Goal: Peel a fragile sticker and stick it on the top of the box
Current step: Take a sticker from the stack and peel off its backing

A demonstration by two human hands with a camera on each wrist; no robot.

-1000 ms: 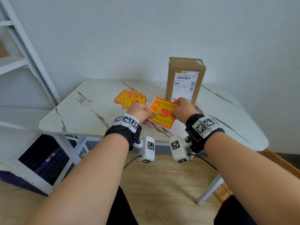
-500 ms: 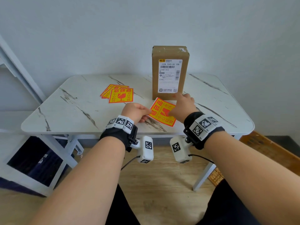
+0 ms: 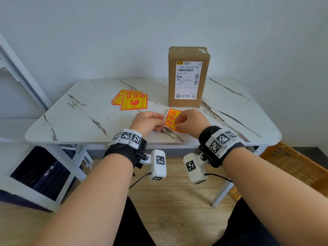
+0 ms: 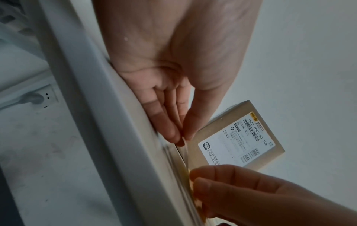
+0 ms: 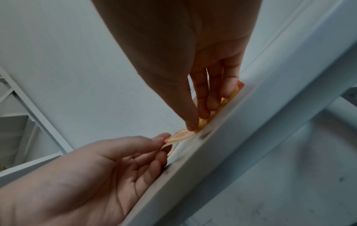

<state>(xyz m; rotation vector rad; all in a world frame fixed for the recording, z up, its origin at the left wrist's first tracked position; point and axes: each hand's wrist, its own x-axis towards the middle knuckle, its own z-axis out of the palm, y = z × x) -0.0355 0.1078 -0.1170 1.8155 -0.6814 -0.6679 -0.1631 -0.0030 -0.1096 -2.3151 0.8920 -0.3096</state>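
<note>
An orange-and-yellow fragile sticker (image 3: 171,116) lies low over the marble table (image 3: 79,121), just in front of the upright cardboard box (image 3: 189,82). My left hand (image 3: 160,124) pinches the sticker's left edge between thumb and fingers (image 4: 173,134). My right hand (image 3: 177,121) covers the sticker's right part, and its thumb and fingers (image 5: 204,113) pinch it there. In the right wrist view the sticker (image 5: 180,136) curls up a little at the corner held by my left hand (image 5: 164,143). The box's brown top (image 3: 188,50) is bare.
A small pile of the same stickers (image 3: 132,102) lies on the table to the left of the hands. A white shelf frame (image 3: 23,77) stands at the left, and a woven crate (image 3: 291,164) sits on the floor at the right.
Both hands have brought the sticker down from in front of the box to the table near its front edge. My right hand has slid over the sticker's face.
</note>
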